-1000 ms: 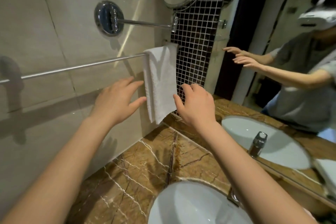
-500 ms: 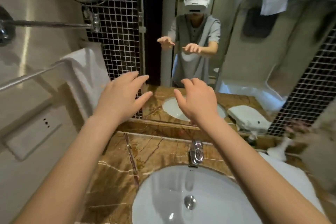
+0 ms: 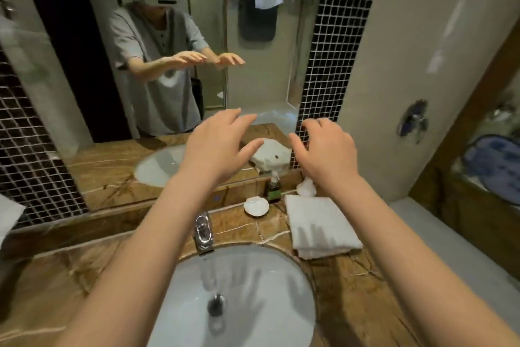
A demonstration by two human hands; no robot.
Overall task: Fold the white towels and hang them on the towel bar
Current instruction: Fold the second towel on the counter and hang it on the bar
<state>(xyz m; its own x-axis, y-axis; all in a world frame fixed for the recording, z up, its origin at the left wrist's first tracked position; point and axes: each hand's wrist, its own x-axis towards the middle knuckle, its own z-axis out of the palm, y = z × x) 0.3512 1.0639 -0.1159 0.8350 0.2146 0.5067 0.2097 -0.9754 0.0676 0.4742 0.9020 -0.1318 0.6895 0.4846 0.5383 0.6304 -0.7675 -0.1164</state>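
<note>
A folded white towel lies on the brown marble counter to the right of the sink. My left hand and my right hand are held out in the air above the counter's back edge, fingers spread, nothing in either. The right hand hovers above and behind the towel, apart from it. A corner of the hung white towel shows at the far left edge; the towel bar is out of view.
A white sink with a chrome tap sits below my arms. A small white dish, a green-labelled bottle and a white crumpled object stand behind the towel. A wall mirror reflects a person.
The view has swung right, from the towel hanging on the bar to the sink and the folded towel on the counter. Both hands stay outstretched and empty.
</note>
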